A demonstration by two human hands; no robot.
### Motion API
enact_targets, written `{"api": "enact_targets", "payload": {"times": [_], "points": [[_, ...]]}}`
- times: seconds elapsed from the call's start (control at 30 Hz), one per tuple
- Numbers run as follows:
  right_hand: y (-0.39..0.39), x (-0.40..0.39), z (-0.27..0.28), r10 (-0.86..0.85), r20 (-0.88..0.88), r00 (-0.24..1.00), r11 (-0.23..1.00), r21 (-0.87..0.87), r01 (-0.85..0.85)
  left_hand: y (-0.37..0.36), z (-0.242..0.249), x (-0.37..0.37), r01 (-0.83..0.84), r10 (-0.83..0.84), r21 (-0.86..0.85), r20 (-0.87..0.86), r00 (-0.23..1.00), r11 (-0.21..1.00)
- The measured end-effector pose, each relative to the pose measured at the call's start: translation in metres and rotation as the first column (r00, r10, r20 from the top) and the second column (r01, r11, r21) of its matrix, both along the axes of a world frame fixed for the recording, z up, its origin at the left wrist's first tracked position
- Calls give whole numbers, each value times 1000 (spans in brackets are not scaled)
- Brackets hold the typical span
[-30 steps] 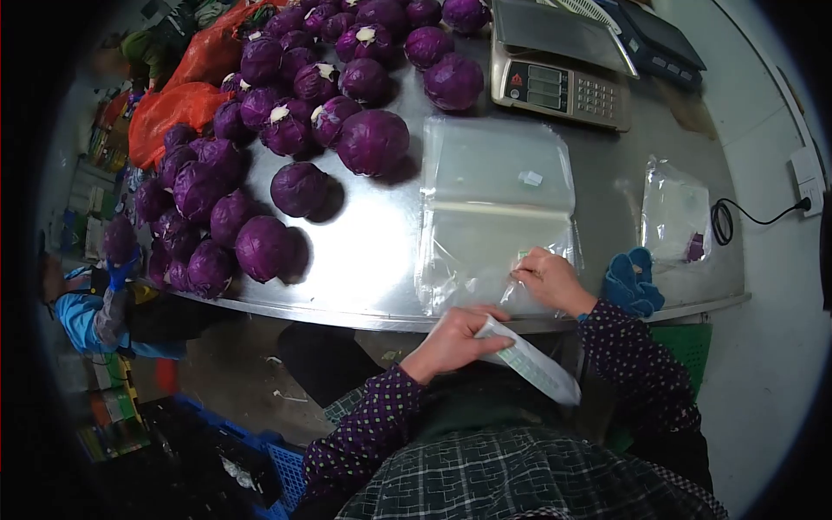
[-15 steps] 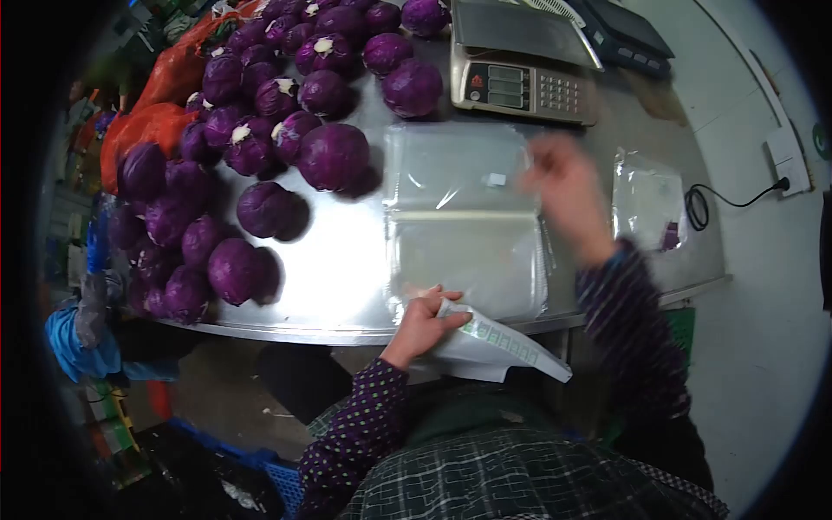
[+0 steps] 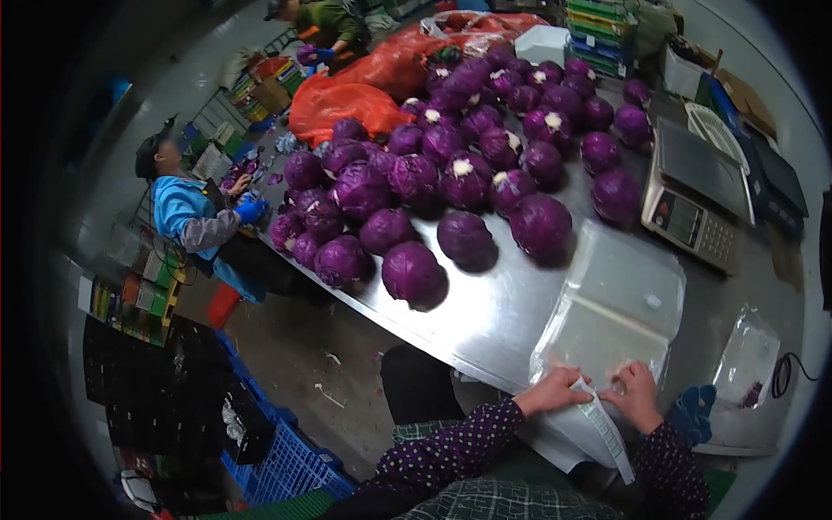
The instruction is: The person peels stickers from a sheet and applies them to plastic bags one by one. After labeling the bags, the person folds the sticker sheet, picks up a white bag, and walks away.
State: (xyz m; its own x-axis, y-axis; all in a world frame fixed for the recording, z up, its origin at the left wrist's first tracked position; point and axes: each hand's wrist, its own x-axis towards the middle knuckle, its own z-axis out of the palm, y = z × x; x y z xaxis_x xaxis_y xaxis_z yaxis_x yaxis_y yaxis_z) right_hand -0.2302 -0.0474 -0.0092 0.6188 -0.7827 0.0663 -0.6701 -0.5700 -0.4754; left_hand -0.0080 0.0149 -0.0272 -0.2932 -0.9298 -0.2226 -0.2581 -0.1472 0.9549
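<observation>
My left hand [image 3: 556, 392] pinches the upper end of a white label sheet [image 3: 604, 433] with a row of green-printed labels, at the table's front edge. Close to its right, my right hand [image 3: 634, 394] has its fingers bent together by the sheet's edge; whatever lies between the fingertips is too small to make out. Flat clear plastic bags [image 3: 607, 316] lie just beyond both hands, with a small white label [image 3: 652, 301] on them. Many purple cabbages [image 3: 542, 227] cover the table on the left and at the back.
A weighing scale [image 3: 693, 199] stands at the right rear. Another clear bag [image 3: 747, 360] and a black cable are at the right. Orange net sacks [image 3: 342, 108] lie at the back. A co-worker in blue [image 3: 186, 208] stands left; another person [image 3: 334, 30] is farther back. A blue crate [image 3: 290, 464] is below.
My right hand has come down from above the bags to the label sheet beside my left hand. The view has swung left, bringing the co-workers and more of the room into sight.
</observation>
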Motion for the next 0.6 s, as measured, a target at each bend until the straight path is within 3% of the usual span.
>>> {"api": "enact_targets", "payload": {"times": [0.03,0.1,0.13,0.2,0.23,0.27,0.33,0.37,0.43,0.47,0.5,0.53,0.57,0.6], "points": [[-2,-1,-1,-21,46,999,1000,22,20,-5,3,3,-7,7,-15,3,1000,1000],[3,-7,-4,-63,68,996,995,76,58,2,22,2,-95,113,118,-160,981,988],[-6,-6,-11,-53,91,994,991,127,41,6,30,1,-62,86,136,-179,980,989],[-13,-9,-11,-130,24,991,958,262,119,13,59,2,95,-98,-35,-116,988,995],[-15,-2,5,-142,117,983,933,348,94,16,68,0,115,-115,-6,-79,990,993],[-17,-4,5,-166,99,981,926,358,120,16,70,-3,127,-126,19,-44,991,992],[-19,-2,4,-185,86,979,887,443,128,6,45,-2,-6,39,210,-153,987,978],[-29,-4,-2,-176,118,977,887,449,106,0,25,-2,23,9,194,-167,986,981],[-60,-12,17,-404,129,906,837,451,309,1,-6,4,-103,103,-23,-10,995,994],[-100,-24,33,-636,225,738,745,430,510,-2,-2,3,-93,93,-17,-3,996,995],[-133,-35,61,-482,555,678,853,121,508,-4,8,1,-112,121,145,-56,991,983],[-127,-31,115,-527,537,658,812,91,576,-6,16,2,-131,165,293,-97,981,947],[-130,-24,159,-556,544,628,768,47,639,-5,15,2,-140,149,233,-20,989,962],[-122,-23,150,-458,487,744,880,130,457,-5,13,3,-141,133,145,66,989,979]]}}
